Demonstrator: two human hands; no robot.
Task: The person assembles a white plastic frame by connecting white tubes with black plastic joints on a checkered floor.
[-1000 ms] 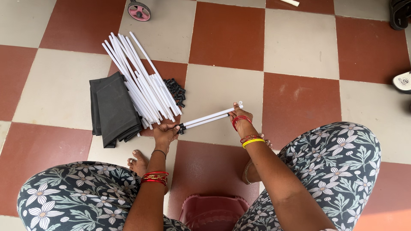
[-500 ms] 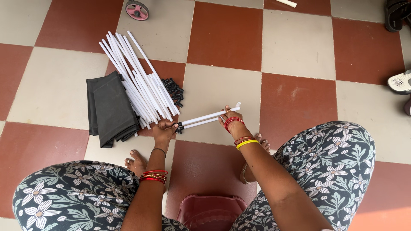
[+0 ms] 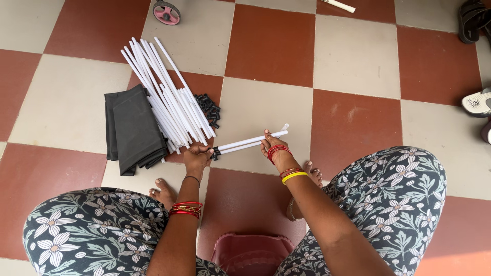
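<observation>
I sit above a red and cream tiled floor. My left hand (image 3: 197, 157) grips the near end of two white tubes (image 3: 250, 141), at a small black connector (image 3: 215, 152). My right hand (image 3: 273, 147) holds the same tubes further along, close to their far end. The tubes lie almost level, a little above the floor. Just left of my left hand lies a bundle of several white tubes (image 3: 169, 97), fanned out on the tiles. A heap of small black connectors (image 3: 208, 108) sits against that bundle.
A folded dark grey fabric (image 3: 130, 130) lies left of the tube bundle. A pink stool (image 3: 250, 253) is under me between my knees. A pink wheel (image 3: 166, 12) is at the top, sandals (image 3: 478, 102) at the right edge, one loose white tube (image 3: 340, 5) far up.
Both hands stay on the two white tubes, which keep about the same place and tilt. Only the camera view shifted slightly.
</observation>
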